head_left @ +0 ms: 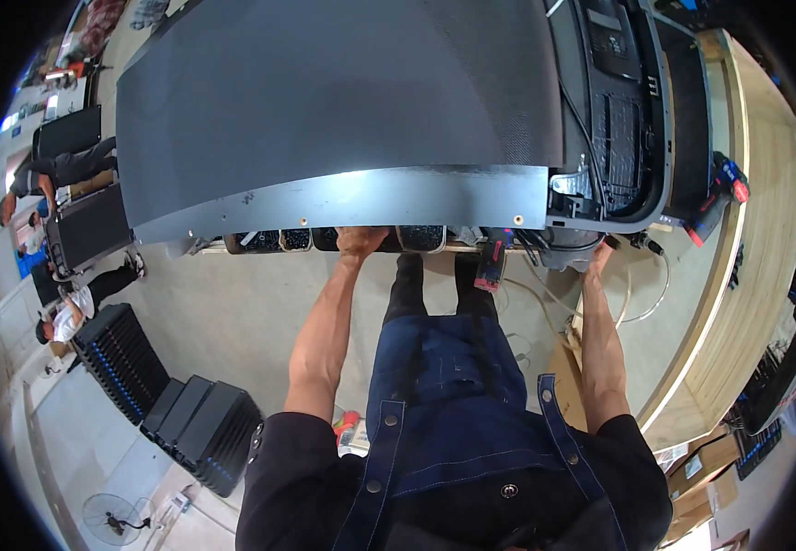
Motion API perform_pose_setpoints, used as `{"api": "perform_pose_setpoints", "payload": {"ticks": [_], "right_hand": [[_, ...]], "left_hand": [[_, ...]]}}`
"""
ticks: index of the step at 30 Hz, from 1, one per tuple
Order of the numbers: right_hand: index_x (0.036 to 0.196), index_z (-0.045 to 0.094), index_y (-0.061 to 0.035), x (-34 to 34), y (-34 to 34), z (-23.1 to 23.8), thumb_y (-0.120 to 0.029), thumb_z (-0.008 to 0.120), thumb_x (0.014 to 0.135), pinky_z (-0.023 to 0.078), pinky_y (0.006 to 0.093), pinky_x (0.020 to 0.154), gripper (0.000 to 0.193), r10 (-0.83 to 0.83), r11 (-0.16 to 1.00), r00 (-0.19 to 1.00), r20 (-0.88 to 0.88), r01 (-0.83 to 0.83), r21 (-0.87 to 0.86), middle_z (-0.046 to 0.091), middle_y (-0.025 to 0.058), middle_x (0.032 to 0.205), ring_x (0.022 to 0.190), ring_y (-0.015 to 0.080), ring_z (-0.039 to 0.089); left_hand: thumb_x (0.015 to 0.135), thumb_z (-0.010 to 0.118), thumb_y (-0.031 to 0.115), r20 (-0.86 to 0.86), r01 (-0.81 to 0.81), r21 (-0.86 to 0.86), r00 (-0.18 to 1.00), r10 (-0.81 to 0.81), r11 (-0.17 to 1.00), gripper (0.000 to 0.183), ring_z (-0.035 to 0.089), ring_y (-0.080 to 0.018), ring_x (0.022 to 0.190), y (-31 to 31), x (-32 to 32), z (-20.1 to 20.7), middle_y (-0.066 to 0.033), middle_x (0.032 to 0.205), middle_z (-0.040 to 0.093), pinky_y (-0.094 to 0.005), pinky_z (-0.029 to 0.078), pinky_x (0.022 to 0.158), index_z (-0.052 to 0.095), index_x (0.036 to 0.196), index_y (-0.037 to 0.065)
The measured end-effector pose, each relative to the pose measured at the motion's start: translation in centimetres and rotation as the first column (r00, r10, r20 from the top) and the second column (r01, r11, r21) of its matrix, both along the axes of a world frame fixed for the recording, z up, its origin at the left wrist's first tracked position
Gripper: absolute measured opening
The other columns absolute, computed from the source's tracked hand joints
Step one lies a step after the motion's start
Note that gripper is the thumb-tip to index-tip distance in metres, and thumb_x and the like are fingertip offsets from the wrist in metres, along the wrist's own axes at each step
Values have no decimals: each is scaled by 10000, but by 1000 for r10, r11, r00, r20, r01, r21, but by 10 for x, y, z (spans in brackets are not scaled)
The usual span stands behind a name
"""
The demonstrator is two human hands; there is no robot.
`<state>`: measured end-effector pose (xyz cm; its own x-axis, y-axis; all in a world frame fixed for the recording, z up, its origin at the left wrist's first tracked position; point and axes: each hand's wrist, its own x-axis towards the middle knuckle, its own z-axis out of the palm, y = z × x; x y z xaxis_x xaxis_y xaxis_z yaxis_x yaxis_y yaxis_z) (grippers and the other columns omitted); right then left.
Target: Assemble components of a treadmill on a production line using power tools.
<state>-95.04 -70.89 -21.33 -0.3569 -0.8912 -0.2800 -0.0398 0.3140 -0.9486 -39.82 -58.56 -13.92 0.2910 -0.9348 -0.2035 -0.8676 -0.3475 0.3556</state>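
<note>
A large dark grey deck (343, 101) that looks like a treadmill's belt fills the view ahead of me, with a bare metal rail (343, 197) along its near edge. My left hand (361, 241) reaches under that rail, over a row of dark bins holding small parts; its fingers are hidden. Farther right, my right hand (599, 257) is beside a grey, rounded piece (568, 257) and a dark tip below the deck's black plastic end (614, 119). Its fingers are partly hidden, so its grip is unclear. Between my hands sits a black and red power tool (491, 262).
To the right, a cordless drill (717, 197) rests by a curved wooden bench edge (738, 230). Pale cables hang near my right forearm. Black stacked parts (123, 358) and a fan (115, 519) stand at left, where other people (72, 170) work.
</note>
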Motion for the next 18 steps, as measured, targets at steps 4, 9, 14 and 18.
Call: {"api": "perform_pose_setpoints", "payload": {"ticks": [4, 9, 14, 18], "right_hand": [[1153, 639, -16, 24, 3, 78, 16, 780, 824, 499, 267, 881, 359, -3, 1000, 1000, -18, 3, 15, 671, 21, 1037, 912, 124, 614], [1088, 661, -9, -3, 53, 202, -107, 820, 867, 569, 273, 800, 289, -34, 991, 964, -264, 66, 113, 687, 45, 1013, 861, 132, 671], [1192, 617, -9, 6, 115, 304, -275, 762, 938, 604, 340, 892, 396, -202, 979, 979, -26, 201, -8, 678, 91, 1166, 1004, 188, 691], [1318, 561, -23, 28, 156, 357, -574, 677, 924, 553, 394, 1001, 687, -430, 855, 820, 379, 504, -121, 662, 126, 1267, 1153, 245, 655]], "left_hand": [[827, 785, 308, -301, -8, 135, 952, 49, 991, 475, 612, -344, 1186, 9, 32, 18, -129, 1285, 659, -448, 484, 997, 670, 1245, 115], [823, 776, 96, -459, -56, 299, 867, 195, 953, 529, 689, -332, 1045, 7, 54, 25, -142, 1233, 686, -405, 539, 921, 598, 1321, 106], [949, 710, 130, -856, -258, 337, 315, 409, 905, 365, 620, -128, 751, 32, 80, 34, -50, 931, 646, -275, 553, 657, 598, 1282, 29], [1001, 676, 342, -845, -201, 497, 112, 523, 844, 376, 605, -99, 755, 41, 94, 28, -8, 954, 622, -243, 527, 653, 645, 1254, 66]]}}
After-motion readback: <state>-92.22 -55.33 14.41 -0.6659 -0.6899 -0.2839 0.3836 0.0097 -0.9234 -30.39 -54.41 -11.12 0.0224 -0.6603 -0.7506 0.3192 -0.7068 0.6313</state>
